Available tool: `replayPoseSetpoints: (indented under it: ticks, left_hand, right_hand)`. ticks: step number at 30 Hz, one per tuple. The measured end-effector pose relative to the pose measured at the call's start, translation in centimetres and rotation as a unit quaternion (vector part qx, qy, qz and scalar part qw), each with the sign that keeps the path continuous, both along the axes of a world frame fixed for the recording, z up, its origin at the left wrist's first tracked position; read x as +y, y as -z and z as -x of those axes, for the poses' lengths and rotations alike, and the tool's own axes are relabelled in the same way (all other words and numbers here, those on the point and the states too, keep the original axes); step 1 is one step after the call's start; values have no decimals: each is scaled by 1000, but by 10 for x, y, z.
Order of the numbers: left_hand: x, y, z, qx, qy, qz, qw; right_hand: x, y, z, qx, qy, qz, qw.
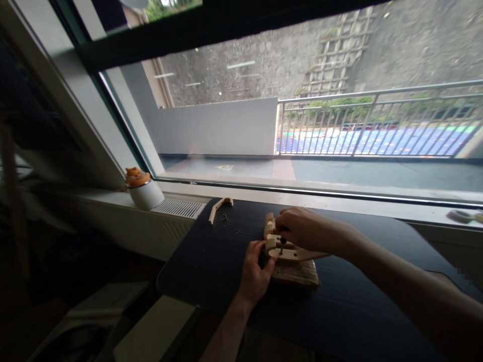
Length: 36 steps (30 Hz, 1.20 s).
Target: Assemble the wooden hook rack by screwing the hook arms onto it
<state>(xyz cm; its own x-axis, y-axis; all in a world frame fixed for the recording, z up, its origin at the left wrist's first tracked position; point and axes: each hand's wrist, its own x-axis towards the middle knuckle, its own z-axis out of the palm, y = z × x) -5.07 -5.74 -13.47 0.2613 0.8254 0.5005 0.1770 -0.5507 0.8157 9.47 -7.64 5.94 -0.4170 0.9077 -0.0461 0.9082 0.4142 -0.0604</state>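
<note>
On the dark, round-cornered desk (339, 311), the left hand (254, 274) comes up over the near edge. Its grip is closed on the left end of a pale wooden assembly (289, 253) made of flat, rounded pieces, with the thumb on the near side and the fingers curled round the end. The assembly lies near the middle of the desk on top of a rough brown wooden block (298, 275), which sits flat on the surface.

The right hand (307, 231) reaches in from the right edge and rests over the top of the assembly. Its grip is pinched tight on a small dark pin-like part (282, 242) standing on the wood. The part is too small to tell what it is.

Farther on, toward the far left corner, a slim curved wooden strip (220, 206) lies alone. A few tiny dark screws (225, 217) lie just beside it, well apart from both hands.

Beyond the far edge, a white cup with an orange lid (142, 191) stands on the white window sill (339, 201), just beside a slotted vent grille (177, 207). Through the glass are a grey metal railing (377, 120) and a stone wall (264, 60).
</note>
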Motion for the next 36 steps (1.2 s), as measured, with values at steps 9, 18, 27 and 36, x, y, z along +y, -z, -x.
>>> replayPoseSetpoints:
  ticks: [9, 18, 27, 36]
  left_hand:
    - [-1, -1, 0, -5, -5, -3, 1000]
    - [0, -2, -1, -3, -6, -7, 1000]
    - [0, -1, -1, -3, -4, -8, 1000]
    - [0, -1, 0, -6, -8, -8, 1000]
  right_hand:
    - [-3, 2, -1, -52, 27, -8, 998]
    - [-7, -1, -8, 25, -15, -19, 999]
    - [-1, -6, 9, -38, 15, -14, 999]
    - [-9, -7, 8, -65, 40, -5, 997]
